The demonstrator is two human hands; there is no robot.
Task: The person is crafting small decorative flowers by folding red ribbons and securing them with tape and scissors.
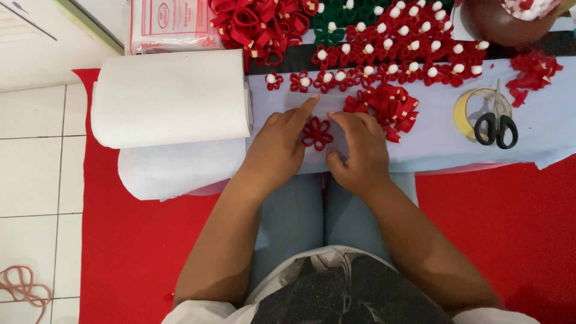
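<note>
Both forearms reach up from the bottom of the frame to the centre. The left hand (pixel 277 146) lies palm-down, fingers loose, forefinger stretched toward the upper right. The right hand (pixel 358 150) rests beside it, fingers curled; whether they pinch anything I cannot tell. Between them, touching both, lies a red petal flower (pixel 317 133) on the pale blue cloth (pixel 438 135) covering the table. Black-handled scissors (pixel 497 123) lie at right, a white roll (pixel 171 99) at left, red carpet (pixel 510 228) below.

Black-handled scissors (pixel 496 123) on tape roll (pixel 465 114), beside white felt roll (pixel 171 99)
</note>
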